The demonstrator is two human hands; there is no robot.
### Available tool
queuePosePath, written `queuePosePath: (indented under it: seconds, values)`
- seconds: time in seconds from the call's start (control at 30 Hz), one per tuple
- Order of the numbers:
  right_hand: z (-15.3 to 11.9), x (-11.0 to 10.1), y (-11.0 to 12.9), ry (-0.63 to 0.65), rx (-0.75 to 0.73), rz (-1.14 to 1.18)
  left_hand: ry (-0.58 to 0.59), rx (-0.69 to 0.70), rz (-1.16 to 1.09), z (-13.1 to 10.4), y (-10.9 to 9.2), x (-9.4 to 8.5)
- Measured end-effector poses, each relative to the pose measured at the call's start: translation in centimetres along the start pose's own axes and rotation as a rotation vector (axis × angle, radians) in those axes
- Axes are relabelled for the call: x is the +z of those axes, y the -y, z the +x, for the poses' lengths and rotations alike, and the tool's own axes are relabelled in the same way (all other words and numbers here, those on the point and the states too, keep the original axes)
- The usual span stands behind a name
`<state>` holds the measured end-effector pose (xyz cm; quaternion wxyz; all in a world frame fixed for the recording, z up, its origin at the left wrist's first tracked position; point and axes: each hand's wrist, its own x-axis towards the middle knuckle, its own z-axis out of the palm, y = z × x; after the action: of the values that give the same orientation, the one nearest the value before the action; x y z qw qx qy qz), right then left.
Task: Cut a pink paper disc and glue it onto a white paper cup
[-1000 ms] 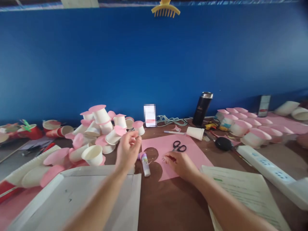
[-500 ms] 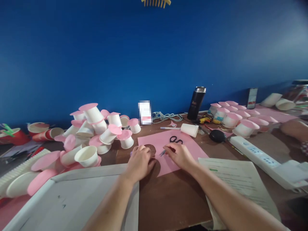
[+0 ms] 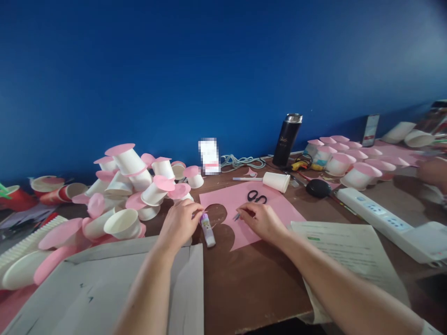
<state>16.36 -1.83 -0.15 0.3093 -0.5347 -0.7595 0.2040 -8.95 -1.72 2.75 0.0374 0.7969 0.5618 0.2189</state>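
Observation:
Pink paper (image 3: 279,204) with rounded cut-outs in its left side lies on the brown table. On its middle rests my right hand (image 3: 260,218), fingers closed around the scissors (image 3: 257,197); the blade tips show at its left and the black handles behind it. My left hand (image 3: 181,221) is left of the paper, thumb and fingers pinched together by the purple end of a glue stick (image 3: 208,231). Whether the fingers grip the glue stick or something small is too unclear to tell. A white paper cup (image 3: 276,182) lies on its side at the paper's back edge.
Many white cups with pink discs (image 3: 120,160) are piled at the left. At the right are a black bottle (image 3: 287,139), a power strip (image 3: 380,221), a printed sheet (image 3: 349,260), more disc-topped cups (image 3: 361,177) and another person's blurred hand (image 3: 431,172).
My left hand has moved left off the paper, and the glue stick now shows in full beside it. My right hand stays at the scissors. The view has shifted slightly.

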Motion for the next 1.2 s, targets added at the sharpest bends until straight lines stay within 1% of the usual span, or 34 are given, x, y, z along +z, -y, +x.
queuePosePath:
  seconds: [0.07,0.13,0.23,0.3,0.37,0.43,0.53,0.7,0.8,0.93,1.03,1.13,1.2]
  values:
    - [0.0,0.0,0.0,0.004,0.003,-0.011,0.006,0.022,0.002,-0.1,-0.2,0.0]
    - [0.0,0.0,0.0,0.009,0.005,-0.020,0.039,0.074,-0.002,-0.4,-0.4,0.0]
    - [0.0,-0.1,0.1,0.023,-0.011,-0.023,0.175,0.164,-0.010,-0.8,-0.7,0.2]
    - [0.0,-0.1,0.2,0.026,-0.027,-0.025,0.262,0.184,-0.004,-1.1,-0.8,0.5]
    - [-0.1,-0.1,0.3,0.024,-0.032,-0.027,0.296,0.178,0.008,-1.3,-0.8,0.7]
    - [-0.1,-0.1,0.3,0.030,-0.033,-0.026,0.278,0.165,0.022,-1.3,-0.7,0.8]
    - [-0.1,-0.1,0.4,0.053,-0.029,-0.024,0.208,0.158,0.009,-1.0,-0.7,0.8]
    - [-0.2,-0.1,0.4,0.044,-0.015,-0.019,0.017,0.116,-0.199,-0.2,-0.2,0.5]
    - [-0.2,-0.1,0.5,0.037,-0.006,0.053,-0.052,0.092,-0.278,0.0,-0.3,0.4]
    - [-0.1,-0.2,1.1,0.030,0.025,0.320,-0.033,0.091,-0.339,-0.1,-1.5,0.4]
    - [0.1,-0.5,1.1,0.037,0.127,0.552,-0.028,0.079,-0.435,-0.1,-2.6,0.6]
    - [0.3,-0.6,0.7,0.032,0.252,0.857,-0.070,-0.006,-0.580,0.1,-3.1,0.9]
    - [0.3,-0.4,0.6,0.042,0.293,0.973,-0.103,-0.079,-0.698,0.2,-3.3,1.2]
